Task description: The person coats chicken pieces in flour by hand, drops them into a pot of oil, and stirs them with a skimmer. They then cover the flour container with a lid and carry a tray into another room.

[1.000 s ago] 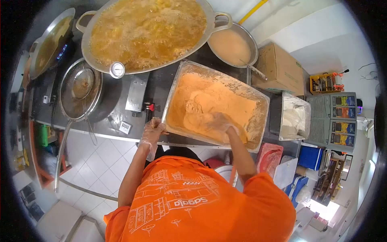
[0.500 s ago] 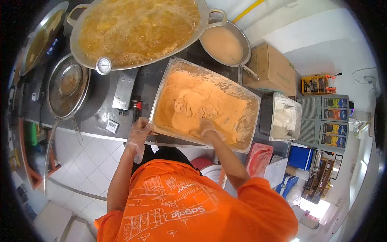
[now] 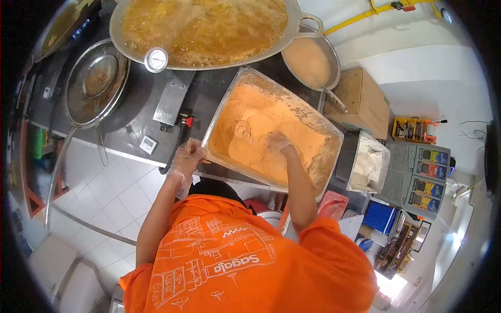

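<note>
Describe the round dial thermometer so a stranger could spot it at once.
Start at the huge pan of bubbling golden oil at the top of the view. On its near rim, above the dark counter, hangs the dial thermometer: a small round white face in a metal ring. Nothing else nearby is a gauge; the wire skimmer to its left is far larger and mesh.

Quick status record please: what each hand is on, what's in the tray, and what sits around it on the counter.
left hand: gloved, gripping the near corner of the metal tray
right hand: gloved, pressed into the orange powder in the tray
behind tray: large pan of bubbling oil with a dial thermometer on its rim
left of tray: strainer
right of tray: smaller tray of white flour
</note>
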`<action>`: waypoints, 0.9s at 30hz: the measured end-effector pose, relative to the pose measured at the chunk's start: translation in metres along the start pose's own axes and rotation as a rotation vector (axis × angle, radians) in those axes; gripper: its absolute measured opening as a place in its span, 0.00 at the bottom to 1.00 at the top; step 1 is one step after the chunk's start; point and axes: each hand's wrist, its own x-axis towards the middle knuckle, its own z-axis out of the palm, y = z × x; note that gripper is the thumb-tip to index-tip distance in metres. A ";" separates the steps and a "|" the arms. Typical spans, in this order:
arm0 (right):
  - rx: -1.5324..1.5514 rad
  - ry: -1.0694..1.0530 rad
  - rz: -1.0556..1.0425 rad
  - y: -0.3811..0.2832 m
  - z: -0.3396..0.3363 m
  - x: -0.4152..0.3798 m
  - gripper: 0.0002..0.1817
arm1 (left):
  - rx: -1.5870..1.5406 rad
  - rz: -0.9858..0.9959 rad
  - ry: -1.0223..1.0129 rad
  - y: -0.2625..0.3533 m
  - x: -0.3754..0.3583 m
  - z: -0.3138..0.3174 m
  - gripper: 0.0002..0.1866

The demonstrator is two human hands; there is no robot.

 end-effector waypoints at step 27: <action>0.863 0.580 0.852 -0.067 -0.102 -0.169 0.28 | 0.086 0.015 -0.071 -0.013 0.011 -0.013 0.07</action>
